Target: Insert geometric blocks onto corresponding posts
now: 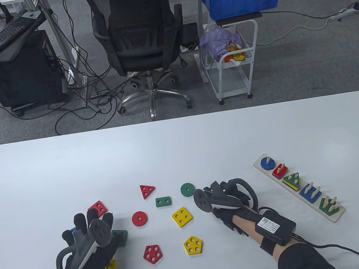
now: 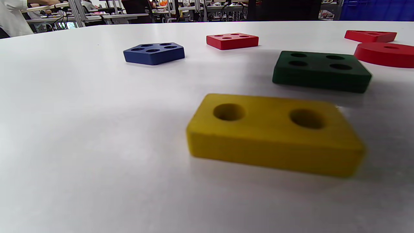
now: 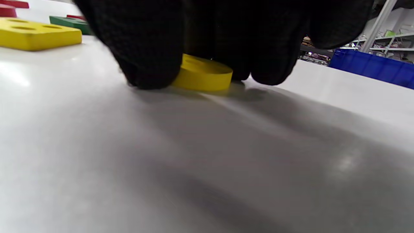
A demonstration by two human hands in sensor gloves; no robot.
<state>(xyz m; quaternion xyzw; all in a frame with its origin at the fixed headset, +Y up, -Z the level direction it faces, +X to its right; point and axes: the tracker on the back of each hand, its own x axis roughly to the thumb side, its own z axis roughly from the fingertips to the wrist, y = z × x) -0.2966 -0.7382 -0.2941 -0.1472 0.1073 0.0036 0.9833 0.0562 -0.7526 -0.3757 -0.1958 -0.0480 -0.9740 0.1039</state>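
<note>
The post board (image 1: 334,218) at the table's right already carries 5 blocks, while about 12 lie loose. The right hand (image 1: 223,201) pinches a yellow round block (image 3: 202,76) flat on the table. The left hand (image 1: 91,242) hovers over blocks, fingers spread, holding nothing.

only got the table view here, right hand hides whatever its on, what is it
Observer: A yellow disc. The right wrist view shows fingers of the right hand curled down on either side of it.
Operator: lifted yet
Observer: No, the disc lies flat on the table.
Operator: and that yellow bit under the left hand
Observer: A yellow rectangle with two holes, lying flat. No fingers of the left hand show near it in the left wrist view.
</note>
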